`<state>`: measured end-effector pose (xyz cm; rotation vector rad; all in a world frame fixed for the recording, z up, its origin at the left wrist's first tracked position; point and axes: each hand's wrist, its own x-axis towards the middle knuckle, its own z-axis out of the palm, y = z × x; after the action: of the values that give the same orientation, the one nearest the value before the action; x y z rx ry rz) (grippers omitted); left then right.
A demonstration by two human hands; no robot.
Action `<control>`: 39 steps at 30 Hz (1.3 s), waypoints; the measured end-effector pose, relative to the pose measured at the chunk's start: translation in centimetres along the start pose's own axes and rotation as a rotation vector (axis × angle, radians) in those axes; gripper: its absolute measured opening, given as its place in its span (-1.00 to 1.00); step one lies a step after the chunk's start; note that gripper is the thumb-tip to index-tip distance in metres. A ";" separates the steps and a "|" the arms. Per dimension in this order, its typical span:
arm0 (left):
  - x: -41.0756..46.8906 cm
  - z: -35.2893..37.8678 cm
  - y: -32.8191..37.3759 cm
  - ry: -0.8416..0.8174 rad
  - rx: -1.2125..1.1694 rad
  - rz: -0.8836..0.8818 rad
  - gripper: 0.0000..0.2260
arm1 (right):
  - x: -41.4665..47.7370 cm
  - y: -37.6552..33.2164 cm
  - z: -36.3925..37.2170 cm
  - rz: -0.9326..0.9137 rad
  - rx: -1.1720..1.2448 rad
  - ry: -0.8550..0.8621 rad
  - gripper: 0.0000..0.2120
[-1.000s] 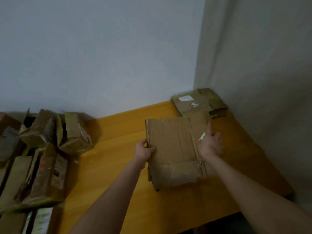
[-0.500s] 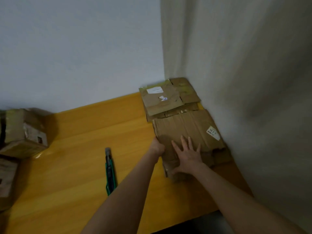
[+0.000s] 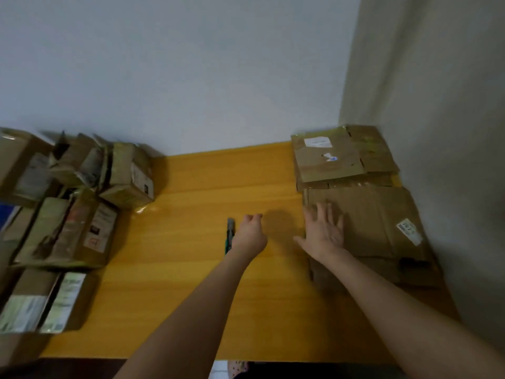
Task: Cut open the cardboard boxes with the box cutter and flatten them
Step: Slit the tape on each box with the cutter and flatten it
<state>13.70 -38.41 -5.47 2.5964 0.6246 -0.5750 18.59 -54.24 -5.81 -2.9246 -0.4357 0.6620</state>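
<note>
Head view: the box cutter (image 3: 230, 228) lies mid-table (image 3: 191, 269), long axis running from near edge to far edge, grey tip toward the far edge. Its lower part is hidden behind the left hand (image 3: 250, 235).

Left hand is by far the nearer one. It sits just beside the cutter on the cutter's right and overlaps it in frame; can't tell if it touches. Fingers loosely curled, knuckles up, nothing held. The forearm comes in from the near edge roughly parallel to the cutter. My read: the grab is a short shift left and a wrap along the handle, with little wrist turn.

Right hand (image 3: 325, 233) is well apart from the cutter, palm down, fingers straight and spread. It presses the left margin of the flattened box (image 3: 382, 222) at the table's right edge and grips nothing.

More flat pieces (image 3: 328, 162) are stacked in the far right corner. Uncut boxes (image 3: 76, 228) are piled at the left edge, beyond the cutter from the left hand.
</note>
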 end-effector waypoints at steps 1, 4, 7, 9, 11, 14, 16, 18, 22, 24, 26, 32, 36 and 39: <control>-0.4 -0.5 -1.2 0.015 0.028 -0.010 -0.53 | 0.1 -1.5 -0.2 -0.023 0.005 0.009 -0.21; -1.5 -2.3 -5.3 0.062 0.054 -0.063 -0.58 | 0.2 -6.5 -0.6 -0.080 0.027 0.005 -0.27; -2.3 -4.7 -10.0 0.089 0.061 -0.092 -0.54 | -0.2 -12.2 -0.6 -0.135 0.047 0.005 -0.31; -2.8 -6.4 -13.4 0.120 0.055 -0.096 -0.53 | -0.6 -16.3 -0.4 -0.177 0.047 0.013 -0.33; -3.1 -8.0 -16.9 0.161 0.049 -0.091 -0.53 | -0.9 -20.6 0.0 -0.207 0.049 0.027 -0.34; -3.5 -10.4 -22.8 0.205 0.031 -0.056 -0.53 | -1.6 -27.4 1.0 -0.233 0.054 0.051 -0.34; -3.9 -12.1 -26.7 0.240 0.028 -0.002 -0.53 | -2.3 -32.0 1.9 -0.231 0.058 0.065 -0.35; -4.5 -13.7 -30.4 0.293 0.022 0.052 -0.53 | -3.0 -36.4 2.7 -0.239 0.046 0.091 -0.35; -5.4 -16.9 -37.0 0.424 -0.014 0.141 -0.59 | -4.6 -44.6 3.9 -0.223 0.130 0.104 -0.33; -5.5 -18.3 -39.4 0.507 -0.032 0.135 -0.60 | -5.1 -47.7 4.2 -0.218 0.191 0.109 -0.33; -5.5 -19.5 -41.3 0.589 -0.021 0.100 -0.61 | -5.2 -50.0 4.3 -0.197 0.271 0.112 -0.33; -5.1 -20.9 -45.2 0.521 -0.061 -0.044 -0.53 | -3.2 -53.3 4.4 -0.093 0.551 -0.057 -0.28; -5.2 -21.1 -46.4 0.421 -0.081 -0.088 -0.49 | -1.6 -54.7 4.8 -0.003 0.693 -0.179 -0.20; -4.9 -21.4 -46.6 0.391 -0.117 -0.092 -0.48 | -0.9 -55.7 5.0 0.037 0.776 -0.245 -0.17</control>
<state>-7.35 8.15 1.33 2.5949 0.8746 -0.0481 1.58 -1.24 -0.51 -2.1314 -0.0989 0.9398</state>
